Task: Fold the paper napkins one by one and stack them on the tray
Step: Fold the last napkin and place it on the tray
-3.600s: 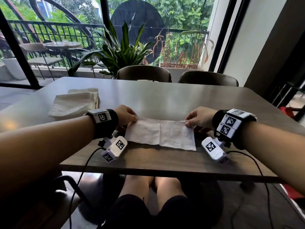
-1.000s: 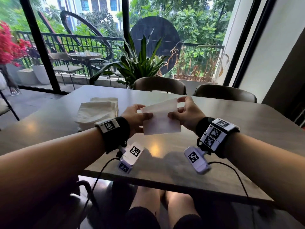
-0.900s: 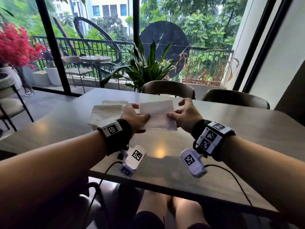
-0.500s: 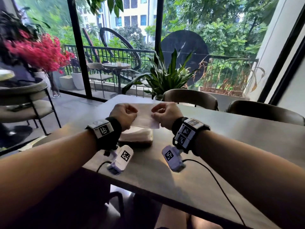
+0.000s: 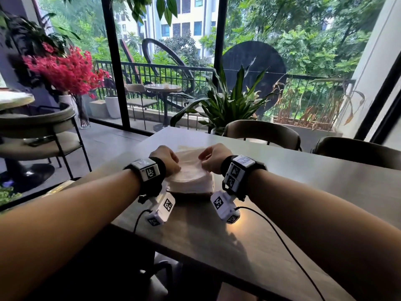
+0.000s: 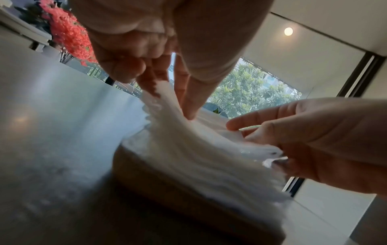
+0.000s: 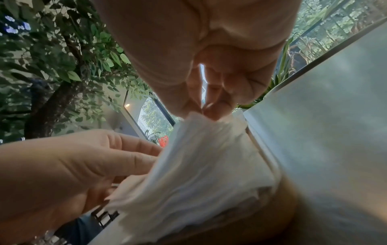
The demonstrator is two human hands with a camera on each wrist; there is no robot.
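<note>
A stack of folded white napkins [image 5: 188, 183] sits on a brown tray [image 5: 189, 193] near the table's left end. The top folded napkin [image 5: 190, 168] lies on the stack, slightly raised at its sides. My left hand [image 5: 176, 167] pinches its left edge and my right hand [image 5: 202, 164] pinches its right edge. In the left wrist view my left hand [image 6: 159, 89] holds the napkin [image 6: 199, 140] up from the tray [image 6: 167, 179]. In the right wrist view my right hand [image 7: 201, 112] grips the napkin [image 7: 201, 157] between thumb and fingers.
The grey table [image 5: 303, 192] runs to the right and towards me. Two chairs [image 5: 260, 131] stand at its far side, another chair [image 5: 43, 131] on the left. A pale edge [image 5: 184, 147] shows behind my hands. Camera cables [image 5: 271, 231] trail over the table.
Both hands carried the folded napkin from the middle of the table leftwards and lowered it onto the stack on the tray. The view swung left with them.
</note>
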